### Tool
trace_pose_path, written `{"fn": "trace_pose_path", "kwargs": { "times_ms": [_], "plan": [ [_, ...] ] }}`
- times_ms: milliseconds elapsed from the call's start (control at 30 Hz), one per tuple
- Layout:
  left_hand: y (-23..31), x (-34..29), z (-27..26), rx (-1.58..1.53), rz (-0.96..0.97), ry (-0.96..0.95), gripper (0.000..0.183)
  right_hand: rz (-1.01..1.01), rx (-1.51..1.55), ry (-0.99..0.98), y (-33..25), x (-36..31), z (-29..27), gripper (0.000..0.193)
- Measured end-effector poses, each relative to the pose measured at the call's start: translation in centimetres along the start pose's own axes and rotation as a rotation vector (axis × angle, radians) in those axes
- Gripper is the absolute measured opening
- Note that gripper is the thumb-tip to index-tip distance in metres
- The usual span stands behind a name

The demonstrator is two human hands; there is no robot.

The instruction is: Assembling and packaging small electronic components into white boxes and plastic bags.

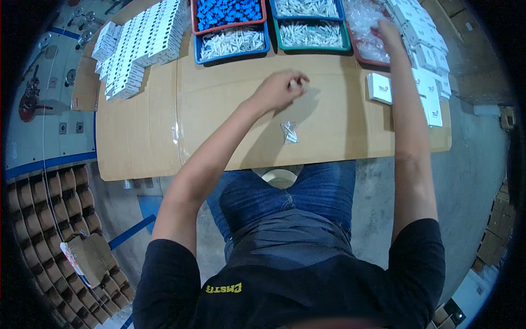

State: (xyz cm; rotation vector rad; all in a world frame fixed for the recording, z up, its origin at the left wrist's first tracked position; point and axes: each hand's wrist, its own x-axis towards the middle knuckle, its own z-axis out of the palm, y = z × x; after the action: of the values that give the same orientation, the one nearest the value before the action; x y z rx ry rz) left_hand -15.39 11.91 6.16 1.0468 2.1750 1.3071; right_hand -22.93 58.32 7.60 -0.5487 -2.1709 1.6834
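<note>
My left hand point(282, 90) hovers over the middle of the cardboard-covered table, its fingers curled in. A pale bit shows between the fingertips, too small to name. Below it on the cardboard lies a small clear bag point(290, 133) with white pieces like wall plugs or screws inside. My right hand point(388, 35) reaches to the far right, into a reddish tray point(359, 55) of clear plastic bags point(366, 24). Its fingers are bent together among the bags; whether one is pinched cannot be made out.
Blue pieces fill a red tray point(195, 27); white plugs fill blue and green trays point(312, 50) at the back. White boxes stack at the far left point(148, 41) and far right point(424, 33). Nearer, flat white boxes point(379, 89) lie beside my right forearm.
</note>
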Motion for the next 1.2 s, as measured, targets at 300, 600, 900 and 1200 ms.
{"fn": "trace_pose_path", "kwargs": {
  "times_ms": [300, 600, 900, 1200],
  "plan": [
    [0.5, -12.9, 3.1, 0.431, -0.143, 0.252, 0.025, -0.398, -0.559, 0.453, -1.2, -8.8, 4.6, 0.045],
    [1.1, -12.5, 4.3, -0.278, -0.461, 0.394, 0.01, -0.097, 0.152, -0.116, 1.6, -29.7, 16.7, 0.03],
    [3.9, -12.1, 3.5, -0.367, -0.454, 0.401, 0.01, 0.209, 0.365, -0.666, -3.6, -37.8, 17.5, 0.032],
    [1.2, -14.8, 3.8, -0.309, -0.272, 0.608, 0.016, 0.334, 0.32, -0.576, -0.8, -38.0, 17.0, 0.022]
  ]
}}
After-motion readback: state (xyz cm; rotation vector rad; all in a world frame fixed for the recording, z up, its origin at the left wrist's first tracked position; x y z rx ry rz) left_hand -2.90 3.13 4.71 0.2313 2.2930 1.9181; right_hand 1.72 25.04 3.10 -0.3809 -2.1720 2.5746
